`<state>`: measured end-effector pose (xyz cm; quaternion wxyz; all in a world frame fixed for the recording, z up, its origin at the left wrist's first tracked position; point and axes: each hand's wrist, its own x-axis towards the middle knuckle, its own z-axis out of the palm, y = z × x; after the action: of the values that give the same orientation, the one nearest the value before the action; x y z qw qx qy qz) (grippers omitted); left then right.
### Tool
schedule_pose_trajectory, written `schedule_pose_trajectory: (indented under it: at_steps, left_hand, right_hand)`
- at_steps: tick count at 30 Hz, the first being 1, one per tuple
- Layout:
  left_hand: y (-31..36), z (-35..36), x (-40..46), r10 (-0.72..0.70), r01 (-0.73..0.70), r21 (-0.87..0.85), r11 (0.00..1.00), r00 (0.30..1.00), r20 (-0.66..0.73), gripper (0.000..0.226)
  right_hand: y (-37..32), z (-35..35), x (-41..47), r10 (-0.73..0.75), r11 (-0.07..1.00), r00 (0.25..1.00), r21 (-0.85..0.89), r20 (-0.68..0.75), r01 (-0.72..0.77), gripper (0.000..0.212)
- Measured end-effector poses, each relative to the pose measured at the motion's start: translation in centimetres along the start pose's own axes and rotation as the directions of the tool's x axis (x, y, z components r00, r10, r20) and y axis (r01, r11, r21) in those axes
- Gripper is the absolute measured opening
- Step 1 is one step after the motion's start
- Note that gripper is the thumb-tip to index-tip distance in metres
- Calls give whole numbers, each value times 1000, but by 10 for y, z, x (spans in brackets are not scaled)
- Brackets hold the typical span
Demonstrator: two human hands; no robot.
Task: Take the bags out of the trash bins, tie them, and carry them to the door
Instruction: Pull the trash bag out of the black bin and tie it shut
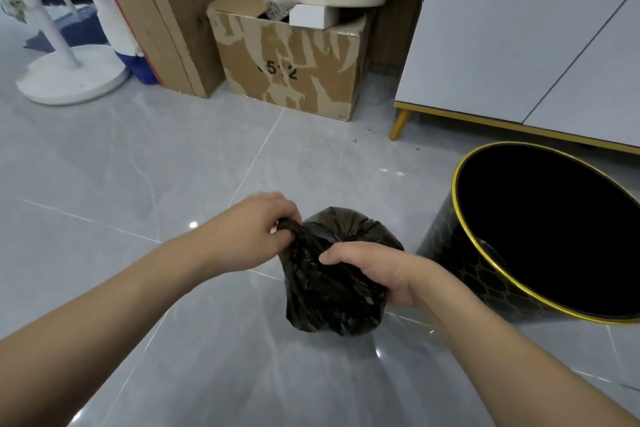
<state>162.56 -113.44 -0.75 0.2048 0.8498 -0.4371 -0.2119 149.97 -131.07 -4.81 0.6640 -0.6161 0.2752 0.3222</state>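
While both hands are pinching the limp, light black trash bag (332, 281), left hand (263, 229) and right hand (360, 267), I am favouring its gathered neck.

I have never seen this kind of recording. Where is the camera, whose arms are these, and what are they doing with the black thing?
There is no machine here. The camera sits on a person's head and looks forward and down, so the two bare arms belong to that person. This is the only picture.

The black thing is a trash bag standing on the grey tiled floor. The left hand pinches a gathered piece of the bag's top, and the right hand grips the plastic beside it. It looks like the bag is being tied.

To the right stands a black bin with a gold rim; no bag shows inside. Behind are cardboard boxes, a white cabinet and a white stand.
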Motion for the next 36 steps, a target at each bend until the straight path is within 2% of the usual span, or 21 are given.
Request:
schedule_pose_trajectory:
  at_steps: [2,4,6,8,10,12,15,17,18,21,23,26,29,32,34,36]
  left_hand:
    - [2,2,10,106,-104,25,994,990,-93,15]
    - [6,5,21,156,-165,-50,985,978,-139,17]
    - [12,9,32,93,-123,-288,950,989,-117,16]
    - [18,12,41,-12,1,-564,826,1000,-15,13]
    - [19,16,45,-73,73,-623,779,997,25,12]
    - [19,20,45,-117,108,-609,786,993,25,10]
    - [19,27,43,-144,144,-662,735,988,55,11]
    - [20,30,41,-148,171,-699,694,985,93,12]
    - [20,31,40,-156,181,-719,671,982,102,13]
    - [22,30,38,-215,178,-739,650,976,46,17]
    - [22,29,36,-246,196,-721,664,968,36,26]
    - [24,29,33,-269,279,-693,664,955,126,37]
    - [29,29,32,-295,341,-723,601,935,196,36]
    - [35,24,29,-218,263,-814,517,961,172,28]
    - [38,23,25,-139,183,-866,465,981,133,14]
    - [35,28,22,-104,135,-846,516,990,94,34]
  right_hand:
    - [-11,-7,-6,46,994,997,-102,69,-39,47]
    - [-24,-13,-12,89,970,994,-231,66,-71,48]
    - [-37,-17,-17,104,942,994,-323,24,-91,51]
    - [-48,-16,-20,105,891,992,-437,-66,-123,42]
    - [-55,-12,-23,27,749,972,-639,-232,-173,30]
    - [-60,-6,-28,-106,506,937,-829,-334,-239,23]
    - [-61,0,-35,-338,195,876,-936,-344,-293,4]
    - [-61,3,-41,-484,71,816,-944,-316,-323,11]
    - [-59,4,-43,-546,46,780,-940,-306,-337,14]
    - [-50,3,-48,-624,61,730,-949,-278,-310,11]
    - [-44,-1,-48,-605,148,750,-964,-267,-223,8]
    - [-34,-6,-43,-542,273,795,-951,-274,-142,18]
    - [-22,-8,-42,-489,330,827,-937,-277,-118,26]
    - [-15,-13,-40,-501,350,830,-934,-247,-66,21]
    - [-15,-19,-40,-500,497,817,-868,-286,1,20]
    - [-16,-23,-40,-469,638,818,-768,-333,53,24]
